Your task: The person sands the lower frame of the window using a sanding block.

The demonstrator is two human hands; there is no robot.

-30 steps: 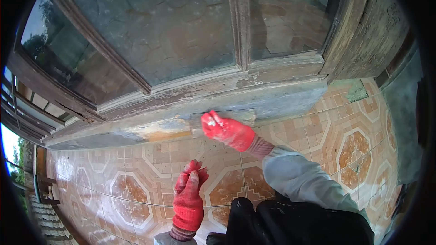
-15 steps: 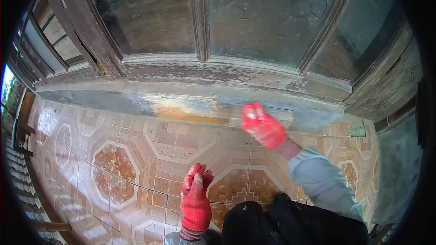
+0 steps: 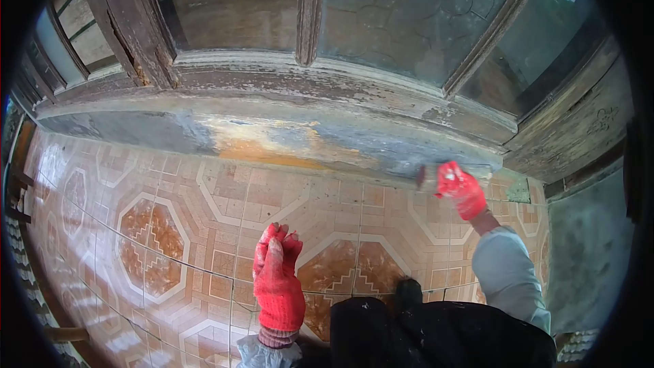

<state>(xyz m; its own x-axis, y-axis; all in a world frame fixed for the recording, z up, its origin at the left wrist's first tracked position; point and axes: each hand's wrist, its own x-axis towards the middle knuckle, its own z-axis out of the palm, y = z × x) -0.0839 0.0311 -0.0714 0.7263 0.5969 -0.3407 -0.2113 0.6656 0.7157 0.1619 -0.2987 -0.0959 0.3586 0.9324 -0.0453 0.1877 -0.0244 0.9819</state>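
My right hand, in a red glove, is closed round a flat, pale, long tool at the right end of the low wall base. Both ends of the tool stick out past the fingers; its kind is unclear. Orange, cream and grey-blue patches mark the base to the left of that hand. Above the tiled floor, my left hand wears a matching red glove. Its fingers are bunched together, and whether anything is between them cannot be made out.
Weathered wooden window frames with glass panes rise above the base. A worn wooden post and a grey wall stand at the right. Dark-clothed legs are at the bottom, and a railing lies at the far left.
My right hand has slid the tool rightward along the wall base. My left hand stays bunched over the floor. The view has shifted, showing more of the base's painted patches.
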